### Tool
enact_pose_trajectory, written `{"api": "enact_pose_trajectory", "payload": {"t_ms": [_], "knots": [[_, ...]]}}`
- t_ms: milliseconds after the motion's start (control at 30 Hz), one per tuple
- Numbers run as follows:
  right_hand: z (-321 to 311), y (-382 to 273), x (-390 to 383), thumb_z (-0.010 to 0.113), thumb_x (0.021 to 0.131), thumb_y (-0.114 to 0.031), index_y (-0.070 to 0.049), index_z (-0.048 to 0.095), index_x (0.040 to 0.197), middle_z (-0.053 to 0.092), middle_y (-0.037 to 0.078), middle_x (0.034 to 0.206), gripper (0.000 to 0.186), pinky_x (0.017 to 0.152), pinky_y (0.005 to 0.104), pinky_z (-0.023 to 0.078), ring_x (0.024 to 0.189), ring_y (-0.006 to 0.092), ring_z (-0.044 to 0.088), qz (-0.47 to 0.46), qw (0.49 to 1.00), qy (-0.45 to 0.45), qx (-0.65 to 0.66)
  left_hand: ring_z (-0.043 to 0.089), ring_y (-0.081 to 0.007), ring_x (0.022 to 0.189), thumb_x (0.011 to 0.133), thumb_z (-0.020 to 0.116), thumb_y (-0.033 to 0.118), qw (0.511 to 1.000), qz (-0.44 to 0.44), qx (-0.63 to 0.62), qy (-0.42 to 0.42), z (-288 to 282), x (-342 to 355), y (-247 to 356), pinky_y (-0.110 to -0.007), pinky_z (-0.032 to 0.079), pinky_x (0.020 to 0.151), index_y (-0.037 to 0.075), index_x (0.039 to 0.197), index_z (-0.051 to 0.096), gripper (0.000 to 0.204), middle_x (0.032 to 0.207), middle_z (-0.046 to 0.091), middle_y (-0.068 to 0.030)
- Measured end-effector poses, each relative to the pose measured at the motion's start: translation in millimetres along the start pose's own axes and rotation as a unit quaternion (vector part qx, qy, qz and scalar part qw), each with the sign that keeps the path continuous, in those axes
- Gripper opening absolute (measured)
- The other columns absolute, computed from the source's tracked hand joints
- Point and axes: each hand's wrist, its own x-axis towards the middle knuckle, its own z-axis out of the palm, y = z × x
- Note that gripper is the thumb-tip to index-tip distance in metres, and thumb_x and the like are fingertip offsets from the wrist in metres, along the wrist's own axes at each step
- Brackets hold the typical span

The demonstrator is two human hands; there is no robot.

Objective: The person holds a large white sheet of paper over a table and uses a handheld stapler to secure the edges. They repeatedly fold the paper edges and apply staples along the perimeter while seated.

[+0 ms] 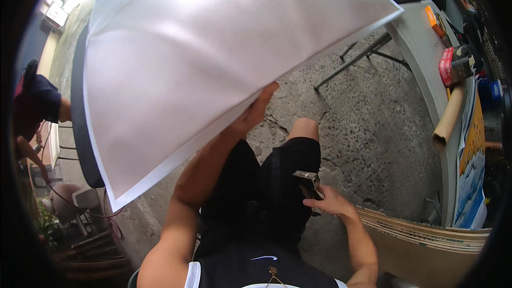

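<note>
A large whitish sheet [213, 48] with a brighter white border fills the upper part of the view, slightly rippled and shining at the top. My left hand [258, 109] is at its near edge, fingers closed against it; part of the hand is hidden beneath. Dark board-like edges [85, 122] show past the sheet at the left and upper right. Low beside my right thigh, my right hand [332, 202] is closed around a shiny metal staple gun [308, 182], apart from the sheet.
On the right, a pale table [421, 48] carries an orange box [434, 20], a red-and-dark box [453, 66], a cardboard tube [448, 117] and colourful prints [472, 165]. Stacked thin boards [426, 234] lean below. Another person [40, 98] is at the far left, near a round pinkish object [65, 202].
</note>
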Motion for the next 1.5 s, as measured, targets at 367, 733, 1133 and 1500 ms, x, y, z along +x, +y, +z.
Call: {"api": "enact_pose_trajectory", "payload": {"t_ms": [367, 733, 1133, 1500], "knots": [[-1, -143, 22, 0.076, 0.066, -0.020, -0.001, 0.056, 0.102, 0.062, 0.012, 0.085, 0.045, 0.068, 0.0322, 0.046, 0.075, 0.0229, 0.060, -0.351, 0.899, 0.254, 0.057, 0.063, -0.0099, 0.078, 0.077, 0.069, 0.013, 0.997, -0.005, -0.079, 0.015, -5, 3, -7, -0.021, 0.049, 0.065, 0.002, 0.094, 0.065, 0.021, 0.088, 0.067, -0.0040], [6, -176, 62, 0.079, 0.061, -0.023, 0.000, 0.057, 0.090, 0.062, 0.010, 0.070, 0.043, 0.053, 0.0280, 0.048, 0.059, 0.0202, 0.063, -0.467, 0.829, 0.298, 0.076, 0.062, -0.0085, 0.082, 0.080, 0.065, 0.014, 0.996, -0.001, -0.085, 0.026, 1, -6, -10, -0.021, 0.049, 0.070, 0.002, 0.093, 0.065, 0.018, 0.090, 0.066, -0.0006], [2, -184, 66, 0.079, 0.060, -0.024, -0.001, 0.055, 0.085, 0.061, 0.010, 0.064, 0.042, 0.049, 0.0286, 0.047, 0.054, 0.0210, 0.062, -0.459, 0.838, 0.293, 0.038, 0.062, -0.0112, 0.073, 0.077, 0.063, 0.006, 0.974, 0.120, 0.190, -0.028, -9, -5, -9, -0.023, 0.050, 0.068, 0.005, 0.091, 0.066, 0.015, 0.082, 0.065, -0.0009], [-5, -186, 61, 0.079, 0.060, -0.023, 0.001, 0.052, 0.083, 0.057, 0.010, 0.060, 0.043, 0.049, 0.0312, 0.046, 0.052, 0.0245, 0.060, -0.469, 0.842, 0.266, 0.023, 0.060, -0.0107, 0.063, 0.075, 0.064, 0.007, 0.982, 0.138, 0.126, -0.001, -9, 1, -13, -0.023, 0.047, 0.057, 0.003, 0.085, 0.066, 0.011, 0.075, 0.064, -0.0006]]}}
